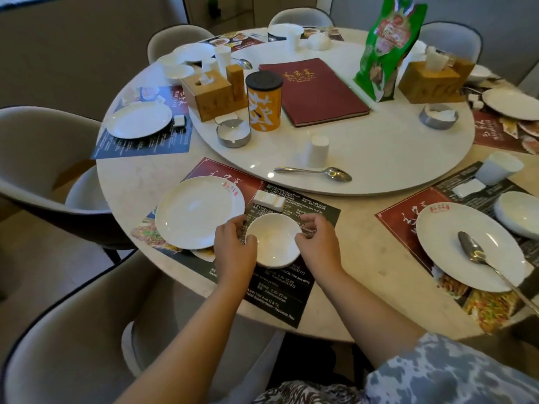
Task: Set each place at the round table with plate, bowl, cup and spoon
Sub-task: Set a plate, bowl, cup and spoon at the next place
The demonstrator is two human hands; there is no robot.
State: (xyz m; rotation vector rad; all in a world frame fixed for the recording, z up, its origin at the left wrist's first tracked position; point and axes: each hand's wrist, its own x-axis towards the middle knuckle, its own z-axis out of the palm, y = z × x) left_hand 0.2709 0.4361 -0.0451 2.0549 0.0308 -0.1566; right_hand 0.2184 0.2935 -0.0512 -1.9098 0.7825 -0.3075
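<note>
A small white bowl (273,240) sits on the dark placemat (280,284) at the near place. My left hand (233,247) grips its left rim and my right hand (316,243) grips its right rim. A white plate (192,211) lies just left of the bowl. On the turntable (379,158) beyond, a white cup (317,150) stands upside down and a metal spoon (315,172) lies flat. A white spoon rest (269,200) sits above the bowl.
To the right, another place has a plate (455,243) with a spoon (481,258) on it, a bowl (517,212) and a cup (497,167). The turntable holds a red menu (315,91), orange canister (264,102), green bag (385,51), ashtrays and tissue boxes. Grey chairs ring the table.
</note>
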